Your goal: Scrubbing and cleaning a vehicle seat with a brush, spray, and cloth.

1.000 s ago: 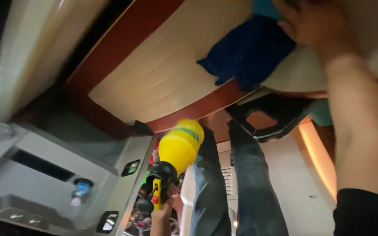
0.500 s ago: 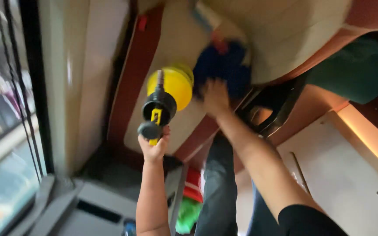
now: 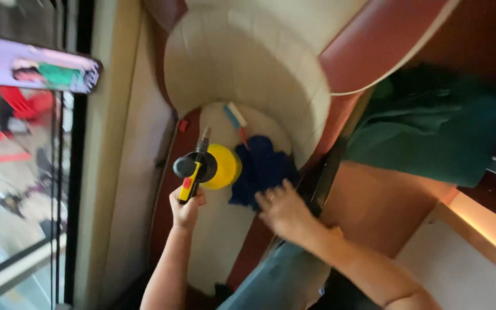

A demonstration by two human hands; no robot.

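Note:
My left hand [image 3: 186,208] grips the black pump head of a yellow spray bottle [image 3: 219,166] and holds it over a cream seat cushion [image 3: 219,229] with maroon trim. My right hand [image 3: 285,212] rests with its fingers on the lower edge of a blue cloth [image 3: 259,166], which lies bunched on the cushion beside the bottle. A small brush [image 3: 236,119] with a blue and white head lies on the cushion just beyond the cloth. The quilted cream seat back [image 3: 254,63] curves above them.
A window [image 3: 18,172] with a dark frame runs along the left side. A green cloth [image 3: 431,132] hangs to the right of the seat. My trouser leg [image 3: 276,281] is at the bottom, and a pale panel [image 3: 466,270] at the lower right.
The view has swung round to face the seat. My right hand and the blue cloth have come down to the cushion, and the spray bottle now sits right beside the cloth.

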